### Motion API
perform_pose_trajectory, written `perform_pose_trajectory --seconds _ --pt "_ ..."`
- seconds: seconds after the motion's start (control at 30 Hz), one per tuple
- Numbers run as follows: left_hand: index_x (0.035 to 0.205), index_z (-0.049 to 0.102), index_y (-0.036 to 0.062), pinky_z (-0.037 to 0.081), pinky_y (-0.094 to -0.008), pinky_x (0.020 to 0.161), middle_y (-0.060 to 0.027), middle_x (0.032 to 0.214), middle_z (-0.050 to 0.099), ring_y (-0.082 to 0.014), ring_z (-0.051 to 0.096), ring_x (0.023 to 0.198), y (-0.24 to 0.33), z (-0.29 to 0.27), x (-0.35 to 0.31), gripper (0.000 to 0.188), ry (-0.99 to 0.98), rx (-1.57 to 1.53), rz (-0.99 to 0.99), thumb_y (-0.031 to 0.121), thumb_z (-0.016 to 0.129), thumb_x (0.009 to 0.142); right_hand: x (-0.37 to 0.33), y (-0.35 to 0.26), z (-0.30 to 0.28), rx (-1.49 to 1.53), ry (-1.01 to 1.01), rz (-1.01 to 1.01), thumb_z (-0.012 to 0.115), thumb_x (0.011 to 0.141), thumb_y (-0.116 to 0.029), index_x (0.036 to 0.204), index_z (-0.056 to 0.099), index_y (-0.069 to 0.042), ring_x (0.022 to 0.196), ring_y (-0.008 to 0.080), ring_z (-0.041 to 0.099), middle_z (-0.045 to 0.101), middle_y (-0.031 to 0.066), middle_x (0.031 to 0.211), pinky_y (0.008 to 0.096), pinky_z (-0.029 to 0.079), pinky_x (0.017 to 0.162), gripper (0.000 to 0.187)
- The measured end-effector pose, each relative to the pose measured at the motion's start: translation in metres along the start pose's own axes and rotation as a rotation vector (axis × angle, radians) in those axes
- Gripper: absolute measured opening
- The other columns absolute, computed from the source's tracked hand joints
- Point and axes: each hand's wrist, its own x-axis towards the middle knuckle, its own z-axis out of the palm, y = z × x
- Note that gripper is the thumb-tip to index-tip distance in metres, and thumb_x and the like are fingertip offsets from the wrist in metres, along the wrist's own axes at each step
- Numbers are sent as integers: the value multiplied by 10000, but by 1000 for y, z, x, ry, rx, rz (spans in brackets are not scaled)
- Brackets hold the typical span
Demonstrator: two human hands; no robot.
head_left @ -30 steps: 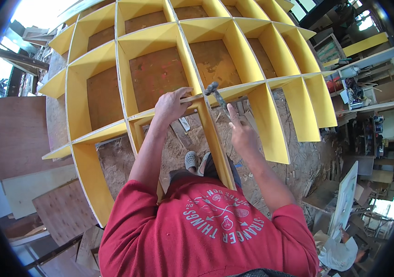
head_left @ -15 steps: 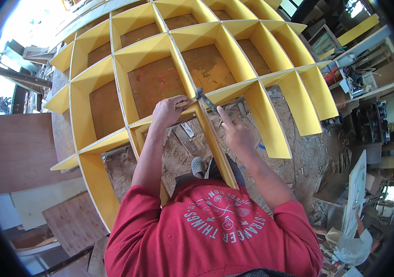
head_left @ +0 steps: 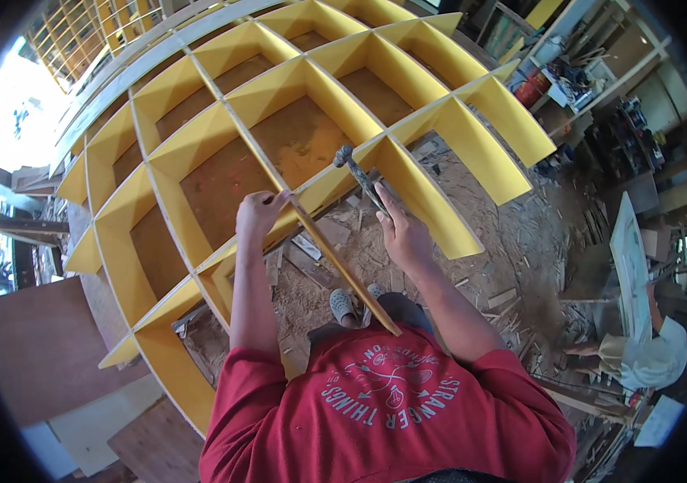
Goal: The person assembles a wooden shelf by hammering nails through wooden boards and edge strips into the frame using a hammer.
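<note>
A yellow-painted wooden grid frame (head_left: 335, 84) with square compartments spreads out before me. My left hand (head_left: 259, 216) is closed, fingertips pinched at a slat joint on its near side. Whatever may be between those fingers is too small to make out. In my right hand (head_left: 408, 240) is a hammer (head_left: 361, 179), gripped by its handle with a finger stretched along it. The dark hammer head is raised to the right of the joint, apart from my left hand. From that joint a yellow slat (head_left: 347, 272) runs back toward my body.
Wood scraps and shavings litter the floor (head_left: 512, 282). Plywood sheets (head_left: 38, 346) lie at the left. At the far right, another person (head_left: 653, 354) is beside a pale panel (head_left: 631, 266). Shelving with tools and a red container (head_left: 532, 87) stands at the upper right.
The hammer head has come away from the joint beside my left fingertips and now sits off to the right. My view has shifted, showing more floor at the right.
</note>
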Motion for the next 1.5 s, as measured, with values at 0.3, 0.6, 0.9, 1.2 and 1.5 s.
perform_pose_trajectory --seconds 0.3,0.6,0.9,1.2,1.5 --pt "922 821 50 547 -449 720 -173 787 734 -336 710 731 6 8 0 631 11 68 -37 677 752 931 56 57 -16 -216 -134 220 593 1112 -268 1735 275 -372 781 428 754 762 212 916 548 620 724 707" --pt "1063 787 67 566 -428 883 -110 1009 793 -325 740 942 38 55 -47 370 608 151 323 426 810 974 -16 136 -88 363 -37 134 645 1083 -266 1625 504 -179 870 472 748 755 265 956 539 584 752 566" --pt "1369 575 -1 564 -336 901 -76 1146 701 -184 682 1016 267 302 -150 580 -212 -828 -28 250 870 938 -188 308 -196 637 -119 372 668 1081 -226 1476 613 -37 1032 305 750 740 222 1154 410 569 893 441" --pt "1432 524 40 538 -312 854 -83 1122 675 -180 656 1007 300 364 -143 525 84 -814 -169 -45 622 923 -230 441 -253 466 2 531 666 1086 -222 1456 596 40 1003 307 712 724 217 1137 424 550 882 458" --pt "1476 528 40 514 -280 834 -27 1172 615 -141 611 1028 271 390 -150 645 132 -891 -178 -120 544 851 -150 521 -250 497 108 382 692 1077 -312 1409 627 43 979 381 718 728 247 1105 467 550 864 490"
